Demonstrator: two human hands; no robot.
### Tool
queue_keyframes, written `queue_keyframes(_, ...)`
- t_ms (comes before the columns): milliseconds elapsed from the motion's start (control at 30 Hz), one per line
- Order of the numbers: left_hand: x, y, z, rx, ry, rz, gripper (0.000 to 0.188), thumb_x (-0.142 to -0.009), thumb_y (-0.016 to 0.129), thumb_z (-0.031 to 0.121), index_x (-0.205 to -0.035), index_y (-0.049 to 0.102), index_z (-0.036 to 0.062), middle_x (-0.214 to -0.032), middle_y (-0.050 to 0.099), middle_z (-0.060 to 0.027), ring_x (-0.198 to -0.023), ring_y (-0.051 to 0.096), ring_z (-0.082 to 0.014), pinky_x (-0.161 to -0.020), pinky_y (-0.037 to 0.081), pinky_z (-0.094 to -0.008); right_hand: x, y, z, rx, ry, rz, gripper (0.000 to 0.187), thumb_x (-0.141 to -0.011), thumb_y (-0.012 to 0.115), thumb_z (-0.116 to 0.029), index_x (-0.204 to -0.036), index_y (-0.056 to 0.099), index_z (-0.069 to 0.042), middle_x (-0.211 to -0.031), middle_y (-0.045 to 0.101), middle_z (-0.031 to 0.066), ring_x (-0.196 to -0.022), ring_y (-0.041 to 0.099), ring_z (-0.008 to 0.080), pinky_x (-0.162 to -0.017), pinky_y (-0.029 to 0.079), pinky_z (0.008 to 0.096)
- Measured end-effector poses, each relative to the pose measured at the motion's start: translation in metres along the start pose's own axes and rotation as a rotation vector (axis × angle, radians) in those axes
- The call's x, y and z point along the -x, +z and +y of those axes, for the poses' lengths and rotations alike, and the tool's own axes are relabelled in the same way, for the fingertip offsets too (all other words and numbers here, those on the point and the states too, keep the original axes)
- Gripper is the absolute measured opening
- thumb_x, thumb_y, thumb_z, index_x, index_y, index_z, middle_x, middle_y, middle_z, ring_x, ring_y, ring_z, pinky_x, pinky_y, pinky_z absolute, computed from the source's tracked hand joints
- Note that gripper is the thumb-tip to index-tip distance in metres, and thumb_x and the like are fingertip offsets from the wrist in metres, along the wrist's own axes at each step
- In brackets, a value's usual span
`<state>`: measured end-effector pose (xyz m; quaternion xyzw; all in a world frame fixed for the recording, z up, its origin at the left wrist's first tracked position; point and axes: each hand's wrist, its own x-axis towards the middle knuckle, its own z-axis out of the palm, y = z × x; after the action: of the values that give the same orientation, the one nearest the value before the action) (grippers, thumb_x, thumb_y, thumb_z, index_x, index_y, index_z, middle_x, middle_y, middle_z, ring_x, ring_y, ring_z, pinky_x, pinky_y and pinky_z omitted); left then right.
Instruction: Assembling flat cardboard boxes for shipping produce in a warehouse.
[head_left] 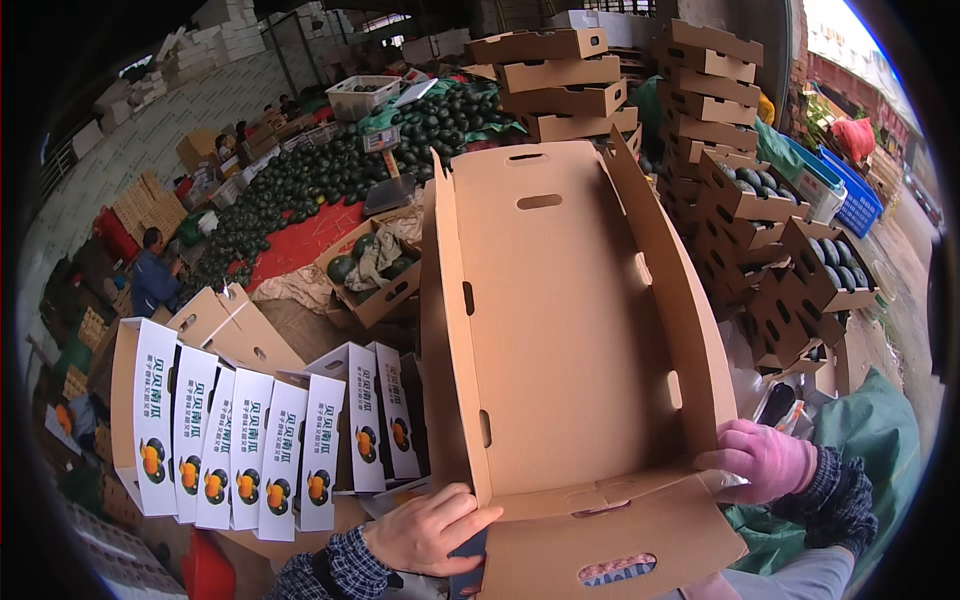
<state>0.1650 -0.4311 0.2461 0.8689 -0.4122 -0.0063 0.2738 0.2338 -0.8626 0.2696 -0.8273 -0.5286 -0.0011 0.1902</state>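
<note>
A long brown cardboard box (pixel 570 300) lies in front of me, its long side walls standing up and hand holes cut in them. The near end flap (pixel 610 545) slopes outward toward me, with an oval hand hole in it. My bare left hand (pixel 432 530) is closed on the near left corner of the box, fingers bent over the edge. At the near right corner my right hand (pixel 762 460), in a pink glove, grips the side wall where it meets the end; its thumb is partly hidden. Dark checked cuffs cover both wrists.
White-sided printed boxes (pixel 245 450) stand in a row at left. Behind are a heap of dark green squashes (pixel 440 130), a scale (pixel 388 190) and an open carton (pixel 370 270). Cardboard trays (pixel 710 100) are stacked at right, some with squashes; green sheeting (pixel 870 450) hangs nearby. A person (pixel 153 275) sits far left.
</note>
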Motion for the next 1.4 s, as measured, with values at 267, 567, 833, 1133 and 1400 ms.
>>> queue_keyframes(267, -0.042, 0.020, -0.001, 0.368, -0.163, 0.821, 0.039, -0.098, 0.055, 0.019, -0.130, 0.056, -0.0018, -0.070, 0.061, -0.0104, -0.060, 0.059, -0.0192, -0.061, 0.049, -0.0315, -0.030, 0.009, 0.015, -0.846, 0.522, 0.466, 0.033, -0.094, 0.058, -0.029, -0.104, 0.069, 0.001, -0.097, 0.068, 0.0085, -0.094, 0.060, 0.0182, -0.085, 0.048, 0.0325)
queue_keyframes(567, -0.062, -0.023, 0.011, -0.649, -0.504, 0.314, 0.091, -0.073, 0.076, 0.054, -0.148, 0.042, 0.0150, -0.132, 0.049, -0.0297, -0.111, 0.054, -0.0409, -0.083, 0.050, -0.0569, -0.070, 0.028, 0.024, -0.963, 0.541, 0.784, 0.045, -0.090, 0.065, -0.010, -0.129, 0.045, 0.000, -0.078, 0.057, 0.0004, -0.070, 0.053, 0.0073, -0.066, 0.045, 0.0218)
queue_keyframes(833, -0.091, -0.038, -0.047, -0.765, -0.084, 0.165, 0.102, -0.066, 0.076, 0.061, -0.131, 0.045, -0.0107, -0.132, 0.048, -0.0280, -0.130, 0.045, -0.0385, -0.114, 0.022, -0.0630, -0.111, -0.028, -0.002, 0.709, 0.238, 0.231, 0.107, -0.051, 0.082, -0.057, -0.135, 0.047, 0.001, -0.133, 0.046, 0.0253, -0.120, 0.046, 0.0404, -0.104, 0.037, 0.0499)
queue_keyframes(1133, -0.129, -0.050, -0.017, -0.096, 0.021, -1.161, 0.039, -0.086, 0.067, 0.026, -0.109, 0.056, -0.0038, -0.099, 0.064, -0.0212, -0.097, 0.062, -0.0366, -0.082, 0.051, -0.0444, -0.141, 0.001, 0.022, -0.382, -0.287, -0.960, 0.038, -0.088, 0.067, -0.028, -0.111, 0.058, 0.000, -0.092, 0.067, 0.0177, -0.087, 0.066, 0.0308, -0.077, 0.053, 0.0397)
queue_keyframes(1400, -0.131, -0.110, -0.195, 0.575, -0.660, 0.432, 0.096, -0.091, 0.040, 0.072, -0.155, 0.016, 0.0045, -0.160, 0.016, -0.0207, -0.150, 0.011, -0.0288, -0.121, 0.012, -0.0468, -0.155, -0.042, 0.190, -0.823, 0.746, 0.584, 0.046, -0.102, 0.047, -0.038, -0.133, 0.050, -0.004, -0.124, 0.060, 0.0104, -0.104, 0.060, 0.0163, -0.089, 0.050, 0.0358)
